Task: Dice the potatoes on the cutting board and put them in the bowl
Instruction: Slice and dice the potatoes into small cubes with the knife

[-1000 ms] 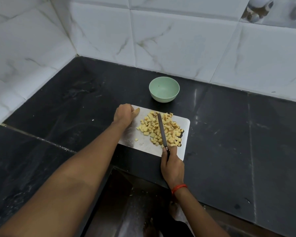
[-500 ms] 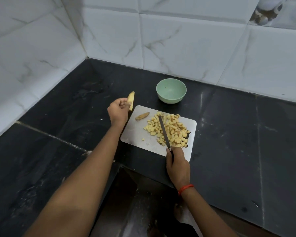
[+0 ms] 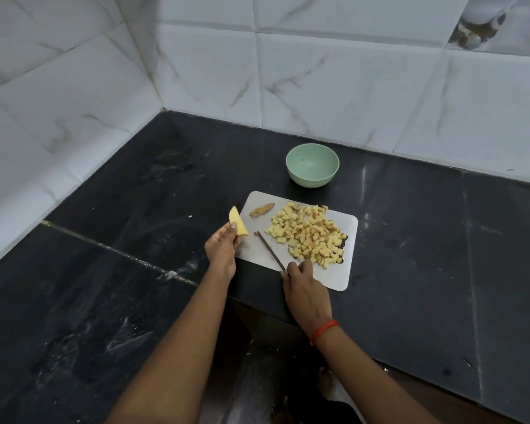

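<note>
Wall (image 3: 318, 71): white tiles with grey veins, meeting in a corner at the back left.
Countertop (image 3: 426, 240): black stone with pale scratches and one seam that runs across its left part.
Cutting board (image 3: 334, 278): pale, with rounded corners. It lies flat on the countertop at the near edge, turned a little.
Diced potato (image 3: 308, 234): a loose heap of yellow cubes on the right half of the cutting board, touching no hand. The nearest cubes lie just beside the knuckles of the right hand.
Bowl (image 3: 311, 180): pale green and upright on the countertop, just behind the far edge of the cutting board.
Right hand (image 3: 303, 286): fingers curled round the handle of the knife, which is hidden inside the grip. The hand is over the near edge of the cutting board.
Left hand (image 3: 222, 247): thumb and fingers pinch the lower end of the potato wedge, at the left edge of the cutting board.
Knife (image 3: 270, 250): a thin blade that points away and to the left, low over the bare left part of the cutting board, between wedge and heap. I cannot tell if it touches the board.
Potato wedge (image 3: 237, 224): yellow, and it stands up out of the left fingertips, above the left edge of the cutting board.
Brown piece (image 3: 262, 209): a small curved slice, lying at the far left corner of the cutting board, apart from the heap.
Wrist band (image 3: 323, 331): a red thread round the right wrist.
</note>
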